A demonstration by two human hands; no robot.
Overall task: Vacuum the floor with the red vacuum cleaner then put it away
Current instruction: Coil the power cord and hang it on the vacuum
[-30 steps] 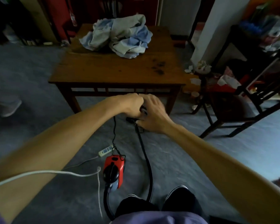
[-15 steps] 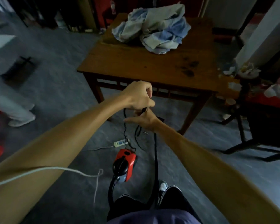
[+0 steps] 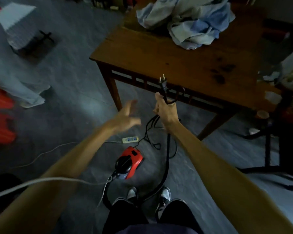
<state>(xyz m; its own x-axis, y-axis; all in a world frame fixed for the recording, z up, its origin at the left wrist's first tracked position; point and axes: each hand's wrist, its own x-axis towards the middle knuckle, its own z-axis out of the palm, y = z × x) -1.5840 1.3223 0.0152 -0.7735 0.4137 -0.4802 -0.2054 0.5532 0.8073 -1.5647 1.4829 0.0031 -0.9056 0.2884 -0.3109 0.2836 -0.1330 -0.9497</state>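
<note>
The grey floor (image 3: 66, 85) carries a wooden table (image 3: 159, 53), which bears a pile of blue and white cloth (image 3: 189, 22). The red vacuum cleaner (image 3: 131, 160) lies on the floor ahead of the person's shoes (image 3: 165, 195), short of the table, just beside a white power strip (image 3: 130, 139). A black hose (image 3: 167, 166) runs from below the right hand to between the shoes. The right hand (image 3: 166, 110) is raised and closed round loops of black power cord (image 3: 178, 97). The left hand (image 3: 125, 117) is blurred, with fingers spread, holding nothing, apart from the right hand. The plug (image 3: 163, 81) stands above the right fist, prongs up.
</note>
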